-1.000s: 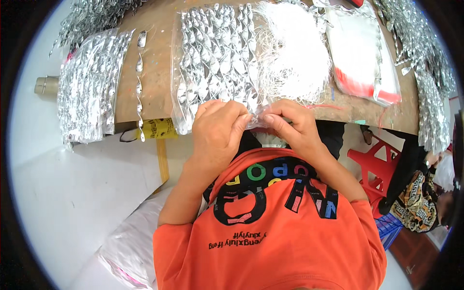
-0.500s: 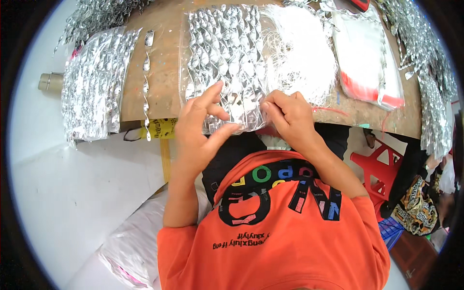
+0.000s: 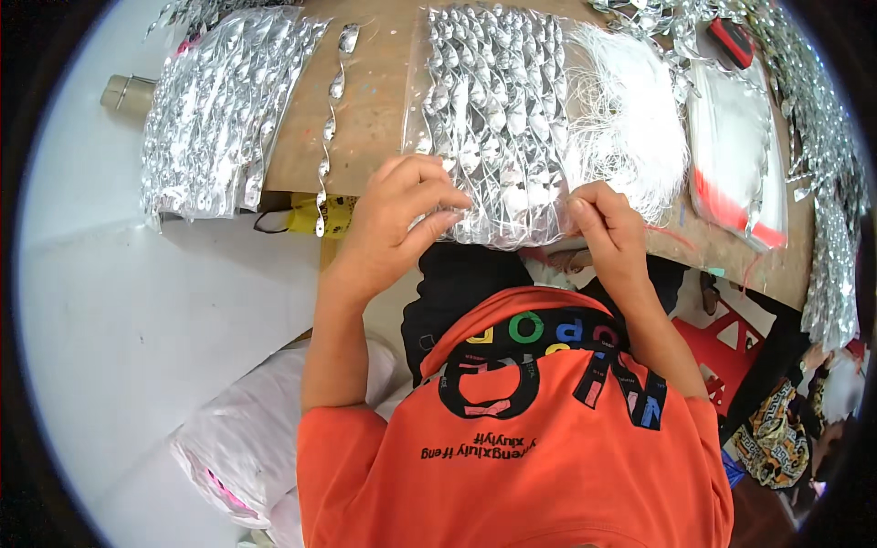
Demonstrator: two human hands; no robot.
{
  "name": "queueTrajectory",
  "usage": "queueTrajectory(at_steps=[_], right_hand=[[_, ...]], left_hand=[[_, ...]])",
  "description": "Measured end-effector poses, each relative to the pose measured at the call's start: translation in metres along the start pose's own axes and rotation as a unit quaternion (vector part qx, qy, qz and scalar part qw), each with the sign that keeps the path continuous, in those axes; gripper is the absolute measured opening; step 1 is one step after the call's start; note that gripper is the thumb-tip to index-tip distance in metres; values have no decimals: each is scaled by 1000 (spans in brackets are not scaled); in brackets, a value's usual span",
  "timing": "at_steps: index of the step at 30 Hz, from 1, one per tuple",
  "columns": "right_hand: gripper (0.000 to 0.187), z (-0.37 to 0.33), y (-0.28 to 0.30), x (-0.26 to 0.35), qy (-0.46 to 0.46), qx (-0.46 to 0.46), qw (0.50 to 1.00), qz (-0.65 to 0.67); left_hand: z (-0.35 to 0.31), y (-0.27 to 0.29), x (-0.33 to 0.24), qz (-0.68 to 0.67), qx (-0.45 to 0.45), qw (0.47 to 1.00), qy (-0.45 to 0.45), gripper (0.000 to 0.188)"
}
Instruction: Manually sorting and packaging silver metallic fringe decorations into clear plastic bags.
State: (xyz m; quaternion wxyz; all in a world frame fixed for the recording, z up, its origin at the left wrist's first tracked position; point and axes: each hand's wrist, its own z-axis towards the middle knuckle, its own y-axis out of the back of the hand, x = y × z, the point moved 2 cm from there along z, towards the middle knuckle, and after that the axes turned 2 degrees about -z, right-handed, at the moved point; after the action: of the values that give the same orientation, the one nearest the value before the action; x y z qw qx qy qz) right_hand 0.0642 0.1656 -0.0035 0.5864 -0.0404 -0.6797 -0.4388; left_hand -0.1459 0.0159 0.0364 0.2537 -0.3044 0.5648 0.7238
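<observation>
A clear plastic bag [image 3: 498, 119] filled with rows of twisted silver foil strips lies on the brown table in front of me. At its near left corner my left hand [image 3: 402, 210] has its fingers curled toward the thumb, closed on the film. My right hand [image 3: 610, 224] pinches the bag's near right edge between thumb and bent forefinger. What lies right under the fingertips is partly hidden. White thin strings [image 3: 630, 123] spread out in a bundle just right of the bag. A single twisted silver strip [image 3: 329, 128] lies to its left, its end hanging past the table edge.
Another bag of silver strips [image 3: 228, 119] overhangs the table at left. Flat clear bags with red edges [image 3: 740, 164], a red and black tool [image 3: 732, 42] and hanging silver garlands [image 3: 827, 210] are at right. A red stool [image 3: 722, 352] stands below; a white sack [image 3: 265, 438] lies lower left.
The left hand's spread fingers have curled in onto the bag's near left corner. My right hand still pinches the right edge. The view has shifted, so the table sits further right.
</observation>
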Motion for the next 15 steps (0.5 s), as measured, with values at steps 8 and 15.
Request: queueTrajectory(at_steps=[8,15], right_hand=[[13,-4,2,-6,-35,15,982,187],[12,-2,9,-11,-42,-21,987,153]], left_hand=[[16,0,-10,60,55,996,-32,8],[5,-16,-24,202,-28,973,-111,11]])
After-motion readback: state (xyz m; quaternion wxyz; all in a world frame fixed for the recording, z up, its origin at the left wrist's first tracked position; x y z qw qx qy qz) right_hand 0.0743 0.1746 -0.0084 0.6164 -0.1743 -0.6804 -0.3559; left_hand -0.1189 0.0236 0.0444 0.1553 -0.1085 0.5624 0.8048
